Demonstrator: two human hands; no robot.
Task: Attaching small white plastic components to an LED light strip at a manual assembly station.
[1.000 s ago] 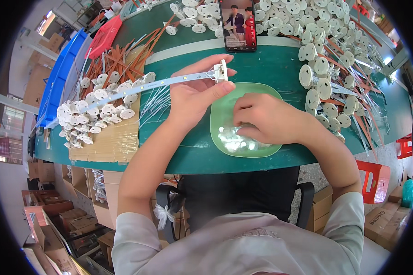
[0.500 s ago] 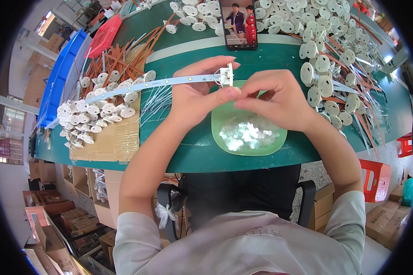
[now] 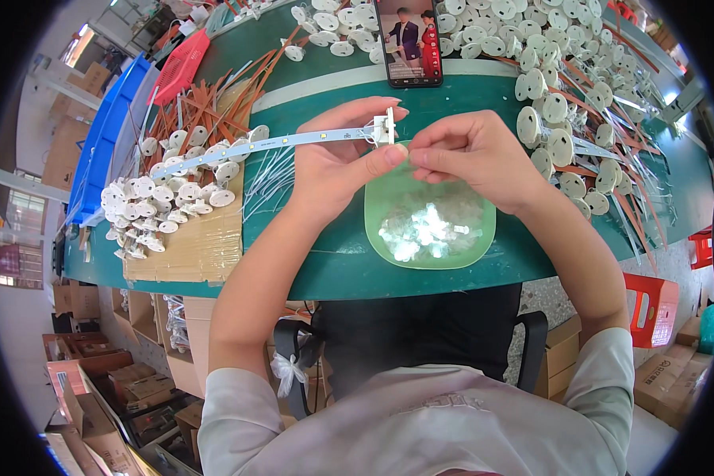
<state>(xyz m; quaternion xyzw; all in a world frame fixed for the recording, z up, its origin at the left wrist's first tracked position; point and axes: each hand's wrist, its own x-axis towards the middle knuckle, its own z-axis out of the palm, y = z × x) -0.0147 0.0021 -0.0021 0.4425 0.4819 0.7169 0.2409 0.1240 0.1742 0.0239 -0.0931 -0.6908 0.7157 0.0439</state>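
- The left hand point(image 3: 333, 170) held the white end cap point(image 3: 387, 128) of an LED strip point(image 3: 285, 140) above the green tray point(image 3: 377, 202); its thumb pressed near the cap's lower edge and its fingers reached behind, partly curled, seemingly so that the cap stood on edge and faced the right hand point(image 3: 484, 159).
- The LED strip ran left from the cap, over the left hand and the left pile of capped strips point(image 3: 163, 194); whether its far end rested there could not be told.
- The right hand's thumb and forefinger were drawn together beside the left thumb; whether they pinched anything small could not be told.
- Clear, shiny pieces point(image 3: 428, 230) lay loose in the tray, directly below both hands, presumably for a short reach.
- The phone point(image 3: 409, 44) sat beyond the hands, its lit screen facing the person, probably for easy viewing.
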